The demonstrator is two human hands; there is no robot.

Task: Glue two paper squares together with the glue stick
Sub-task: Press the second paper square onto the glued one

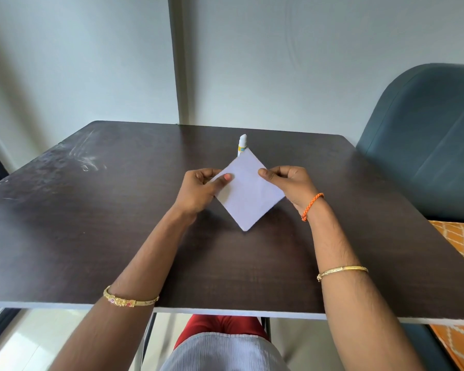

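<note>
I see my left hand [198, 190] and right hand [287, 183] pinching the paper square [248, 194]; it hides the glue stick [242, 144] base.

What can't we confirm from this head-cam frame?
- Head view: whether the pale square paper is one sheet or two stacked; only one face shows.
- Glue on it: none visible, the underside is hidden.
- White glue stick standing on the dark wooden table: its base is hidden behind the paper's far corner, its label too small to read.
- Left hand and right hand: fingers under the paper are hidden.
</note>
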